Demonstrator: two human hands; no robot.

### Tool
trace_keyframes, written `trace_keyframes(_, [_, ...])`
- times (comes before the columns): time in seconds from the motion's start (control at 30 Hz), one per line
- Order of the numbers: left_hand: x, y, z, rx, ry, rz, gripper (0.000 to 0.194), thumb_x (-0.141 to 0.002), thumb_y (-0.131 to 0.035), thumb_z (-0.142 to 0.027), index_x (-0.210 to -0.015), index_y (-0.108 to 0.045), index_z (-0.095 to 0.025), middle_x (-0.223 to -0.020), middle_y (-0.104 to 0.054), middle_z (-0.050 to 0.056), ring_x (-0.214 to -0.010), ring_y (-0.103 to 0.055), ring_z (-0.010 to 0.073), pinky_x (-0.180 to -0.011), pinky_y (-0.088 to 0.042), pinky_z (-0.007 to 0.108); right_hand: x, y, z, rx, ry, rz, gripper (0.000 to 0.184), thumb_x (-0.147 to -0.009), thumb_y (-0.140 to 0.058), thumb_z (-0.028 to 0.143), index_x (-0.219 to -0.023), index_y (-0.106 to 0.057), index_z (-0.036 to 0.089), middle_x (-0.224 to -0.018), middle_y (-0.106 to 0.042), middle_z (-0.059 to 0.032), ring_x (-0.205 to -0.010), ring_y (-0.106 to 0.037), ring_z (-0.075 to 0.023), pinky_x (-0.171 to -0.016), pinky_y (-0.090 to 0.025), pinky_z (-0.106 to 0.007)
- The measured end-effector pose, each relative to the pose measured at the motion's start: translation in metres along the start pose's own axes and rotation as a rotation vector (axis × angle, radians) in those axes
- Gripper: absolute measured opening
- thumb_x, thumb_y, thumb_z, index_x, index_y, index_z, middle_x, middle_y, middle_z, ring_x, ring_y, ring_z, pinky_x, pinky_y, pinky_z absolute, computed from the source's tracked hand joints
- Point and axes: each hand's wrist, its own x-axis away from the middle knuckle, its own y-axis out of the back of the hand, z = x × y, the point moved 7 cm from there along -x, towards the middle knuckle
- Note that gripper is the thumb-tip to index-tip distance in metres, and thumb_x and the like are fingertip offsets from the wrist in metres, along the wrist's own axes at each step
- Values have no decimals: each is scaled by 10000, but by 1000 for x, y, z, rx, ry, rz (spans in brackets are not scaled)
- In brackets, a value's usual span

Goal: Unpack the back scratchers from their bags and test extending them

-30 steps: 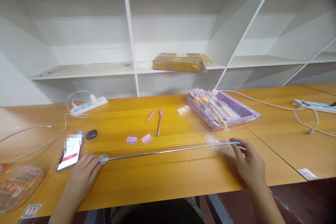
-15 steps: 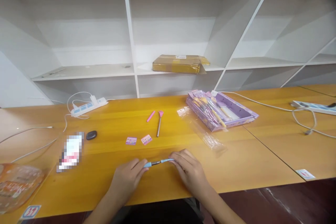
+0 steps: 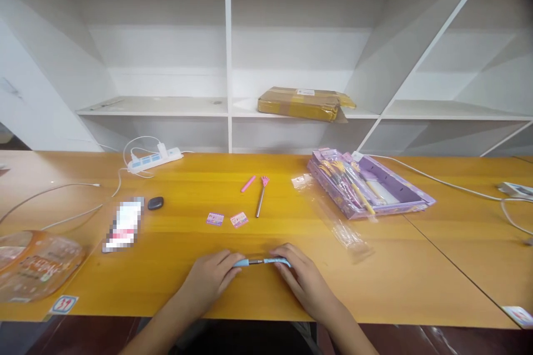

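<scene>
1. Light-blue ends and a short metal middle make up the slim stick (image 3: 255,261), which lies crosswise between the two hands at the near edge of the table (image 3: 175,277).
2. Its left end is gripped by the left hand (image 3: 210,278), fingers curled round the handle.
3. Its curved right end is pinched by the right hand (image 3: 305,276), thumb near, fingers far.
4. Farther off, at the centre, lie a metal rod with a pink hand-shaped head (image 3: 261,197) and, just left of it, a pink tube (image 3: 248,183).
5. Two small printed cards (image 3: 239,219) lie side by side, nearer than the pink tube.
6. To the far right stands a purple box (image 3: 410,193), with wrapped sticks (image 3: 347,180) in its left part; a clear wrapper (image 3: 348,234) lies nearer.
7. To the left are a phone (image 3: 125,226), its screen blurred, a black case (image 3: 155,203) just beside it, and an orange-printed bag (image 3: 39,266).
</scene>
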Motion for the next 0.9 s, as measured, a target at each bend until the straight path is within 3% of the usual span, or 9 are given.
trace_keyframes(0.23, [-4, -2, -8, -154, -53, -39, 231, -1164, -506, -262, -1145, -732, -220, -948, -755, 45, -828, -679, 206, -748, -539, 334, -4, -10, 8, -35, -12, -17, 180, -1148, -553, 270, -1080, -717, 246, -968, -747, -65, -880, -747, -217, -774, -643, -327])
trace_keyframes(0.33, [-2, 12, -9, -308, -105, -79, 199, -1149, -538, -232, -1130, -734, -200, -902, -753, 47, -798, -637, 221, -708, -475, 361, -5, -2, 7, -28, -51, -48, 219, -1151, -545, 288, -1046, -734, 249, -939, -756, -65, -848, -752, -221, -742, -639, -325])
trace_keyframes(0.4, [10, 41, 11, -357, -107, -97, 220, -1146, -531, -215, -1187, -747, -205, -980, -791, 59, -875, -669, 226, -751, -490, 365, 1, 28, -6, 30, -74, -97, 243, -1149, -546, 328, -1048, -756, 256, -949, -777, -77, -852, -767, -237, -744, -648, -342])
trace_keyframes(0.5, [47, 109, 70, -392, -46, -127, 326, -1131, -498, -205, -1298, -767, -281, -1170, -831, 54, -1088, -712, 245, -889, -545, 375, 30, 107, -51, 195, -152, -244, 261, -1101, -621, 467, -1037, -792, 281, -975, -816, -78, -826, -787, -263, -709, -651, -363])
trace_keyframes(0.57, [78, 151, 112, -435, 42, -189, 284, -1112, -552, -287, -1235, -805, -319, -1118, -843, 38, -1047, -721, 248, -900, -564, 374, 57, 157, -84, 304, -186, -348, 337, -1063, -632, 561, -955, -810, 297, -940, -823, -67, -805, -791, -278, -718, -653, -382])
trace_keyframes(0.63, [102, 169, 139, -428, 115, -194, 280, -1115, -571, -396, -1172, -827, -299, -1051, -842, 56, -999, -736, 251, -870, -585, 371, 82, 181, -117, 346, -296, -328, 378, -1024, -642, 609, -926, -824, 292, -989, -833, -78, -871, -808, -309, -781, -665, -414])
trace_keyframes(0.73, [113, 153, 144, -398, 122, -156, 355, -1142, -527, -464, -1126, -829, -277, -1024, -838, 59, -949, -762, 239, -861, -610, 362, 105, 178, -145, 328, -417, -300, 416, -984, -637, 646, -938, -827, 278, -1012, -846, -87, -911, -822, -331, -802, -676, -427])
trace_keyframes(0.9, [96, 115, 127, -309, 188, -166, 397, -1167, -481, -463, -1127, -810, -243, -1063, -828, 61, -962, -778, 221, -878, -627, 330, 111, 160, -161, 317, -519, -366, 472, -958, -620, 671, -1132, -798, 271, -1092, -849, -87, -833, -824, -304, -704, -666, -403])
